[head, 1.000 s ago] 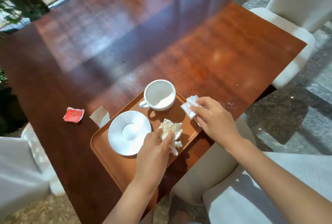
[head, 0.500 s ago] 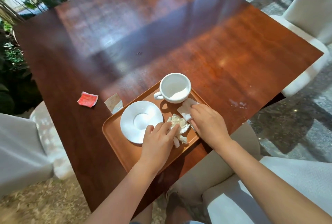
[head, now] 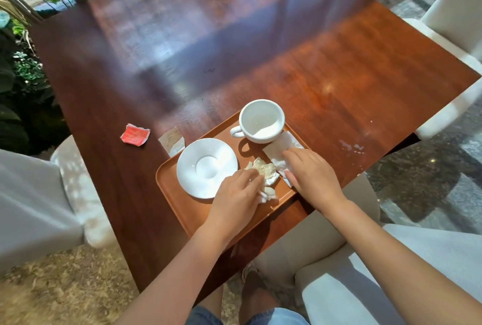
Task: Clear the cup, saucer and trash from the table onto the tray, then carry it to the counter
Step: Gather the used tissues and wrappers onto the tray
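An orange tray lies at the near edge of the wooden table. On it stand an empty white cup and, apart from it, a white saucer. My left hand is closed over a crumpled napkin that rests on the tray beside the saucer. My right hand holds down a flat white napkin on the tray's right edge, just below the cup. A torn red packet and a beige packet lie on the table left of the tray.
White upholstered chairs stand at the far right, at the left and under me at the near right. Plants border the table's left side. White crumbs dot the table's right edge.
My right hand has brought the white napkin from the tray's outer edge onto the tray by the cup. My left hand has lowered the crumpled napkin onto the tray.
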Available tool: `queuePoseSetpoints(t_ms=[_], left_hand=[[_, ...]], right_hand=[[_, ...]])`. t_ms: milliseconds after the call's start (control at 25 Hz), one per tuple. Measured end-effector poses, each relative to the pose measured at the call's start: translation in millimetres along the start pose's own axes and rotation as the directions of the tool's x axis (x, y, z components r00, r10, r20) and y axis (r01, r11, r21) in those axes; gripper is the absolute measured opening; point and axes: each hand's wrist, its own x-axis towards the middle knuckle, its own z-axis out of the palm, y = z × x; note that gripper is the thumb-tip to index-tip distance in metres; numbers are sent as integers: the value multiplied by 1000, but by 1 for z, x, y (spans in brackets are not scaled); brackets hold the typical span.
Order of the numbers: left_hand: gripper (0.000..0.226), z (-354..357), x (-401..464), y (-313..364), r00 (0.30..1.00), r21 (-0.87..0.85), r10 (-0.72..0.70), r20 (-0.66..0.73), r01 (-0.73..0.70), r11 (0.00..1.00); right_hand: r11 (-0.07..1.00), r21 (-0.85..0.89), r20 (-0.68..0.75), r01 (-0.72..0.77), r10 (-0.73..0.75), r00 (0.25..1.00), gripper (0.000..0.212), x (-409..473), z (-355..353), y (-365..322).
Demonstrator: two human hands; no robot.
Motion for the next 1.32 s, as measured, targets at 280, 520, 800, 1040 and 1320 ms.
queuePoseSetpoints(t_ms=[280, 520, 800, 1040, 1320], left_hand=[[46, -9, -6, 3, 991, 20, -76, 108, 75, 997], [48, -36, 0, 0, 995, 47, -88, 51, 86, 995], [33, -85, -17, -44, 967, 8, -210, -147, 213, 977], [42, -109, -42, -138, 893, 63, -421, -161, 435, 898], [61, -110, -15, -227, 878, 244, -475, 64, 447, 861]], right_hand=[[992, -128, 36, 17, -12, 999, 12, 2, -15, -2], [990, -109, -36, 84, -89, 995, 19, 10, -46, -25], [970, -4, -61, 243, -242, 968, 26, 57, -50, -107], [968, 75, 72, 238, -243, 967, 44, 110, -4, -155], [980, -38, 391, 196, -166, 905, 60, 167, 45, -189]])
